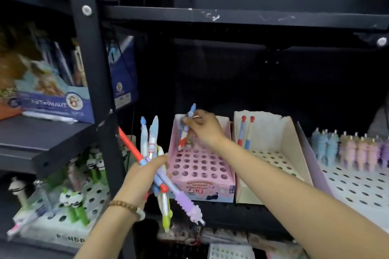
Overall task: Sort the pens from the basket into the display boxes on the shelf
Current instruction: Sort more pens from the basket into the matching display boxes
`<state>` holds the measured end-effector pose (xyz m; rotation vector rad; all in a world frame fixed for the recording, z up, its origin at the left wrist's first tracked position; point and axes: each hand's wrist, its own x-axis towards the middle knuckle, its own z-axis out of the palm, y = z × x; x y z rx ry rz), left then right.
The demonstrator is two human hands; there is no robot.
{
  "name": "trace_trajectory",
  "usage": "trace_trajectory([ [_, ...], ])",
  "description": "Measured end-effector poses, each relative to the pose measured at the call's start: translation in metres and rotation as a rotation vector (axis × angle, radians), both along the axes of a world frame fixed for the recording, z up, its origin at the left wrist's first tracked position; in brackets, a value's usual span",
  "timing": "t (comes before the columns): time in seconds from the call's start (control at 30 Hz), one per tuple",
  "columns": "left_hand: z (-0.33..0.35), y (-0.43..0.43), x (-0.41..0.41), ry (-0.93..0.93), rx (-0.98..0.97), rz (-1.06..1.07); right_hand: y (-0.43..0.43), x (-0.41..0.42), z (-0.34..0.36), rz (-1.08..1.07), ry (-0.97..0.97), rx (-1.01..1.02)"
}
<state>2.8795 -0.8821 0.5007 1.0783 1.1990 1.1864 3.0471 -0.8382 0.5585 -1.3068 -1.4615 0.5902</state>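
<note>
Leaning steeply, pen (186,127) tip-down in right hand (203,126)

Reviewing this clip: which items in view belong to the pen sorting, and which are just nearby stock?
In the job: right hand holding one pen over pink display box; left hand gripping bundle of pens; cream display box.

Nearby stock: panda pens; blue cartons; pastel pens.

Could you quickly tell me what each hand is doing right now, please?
Left hand: closed around a bundle of pens.
Right hand: fingers pinching one pen over the pink display box.
</note>
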Motion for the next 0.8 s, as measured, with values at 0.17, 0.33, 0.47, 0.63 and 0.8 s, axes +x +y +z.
trace_trajectory([
  [0.17,-0.003,0.007,0.001,0.027,-0.012,-0.011,0.014,-0.001,-0.011,0.024,-0.072,-0.064],
  [0.33,-0.005,0.011,0.001,0.033,-0.022,-0.005,0.023,-0.012,-0.023,-0.004,-0.224,-0.15],
  [0.47,-0.005,0.012,0.002,0.022,-0.028,-0.011,0.024,-0.01,-0.031,-0.035,-0.238,-0.202],
  [0.63,-0.003,0.013,0.008,-0.013,-0.032,-0.037,0.02,-0.009,-0.029,-0.04,-0.215,-0.252],
  [0.8,0.0,0.012,0.01,-0.058,-0.038,-0.015,0.016,-0.011,-0.028,-0.184,-0.339,-0.087],
])
